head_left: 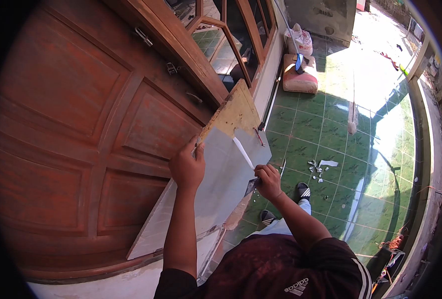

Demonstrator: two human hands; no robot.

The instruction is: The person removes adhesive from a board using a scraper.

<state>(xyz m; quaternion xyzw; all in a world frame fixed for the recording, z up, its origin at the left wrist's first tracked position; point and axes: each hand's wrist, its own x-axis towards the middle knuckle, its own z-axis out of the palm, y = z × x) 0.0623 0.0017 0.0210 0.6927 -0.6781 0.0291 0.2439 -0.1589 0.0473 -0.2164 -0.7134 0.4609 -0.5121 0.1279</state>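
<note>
A flat board point(196, 179) leans in front of me, its face mostly covered in a pale grey layer, with bare yellowish wood point(238, 107) at the upper end. My left hand point(187, 167) is closed around the board's left edge. With its fingers pinched together, my right hand point(269, 182) is at the right edge, holding the end of a narrow white strip point(243, 152) that runs up to the border of the bare wood. A flat dark scraper blade point(253, 186) juts from the same hand; its handle is hidden. Short red wires point(259, 137) lie at the board's right edge.
A brown wooden door point(106, 124) and window frame stand at the left. White scraps point(323, 167) are scattered on the green tiles point(305, 129). Farther off, a broom point(299, 62) rests on a stacked sack point(300, 79). A dark box with wires point(388, 264) sits at lower right.
</note>
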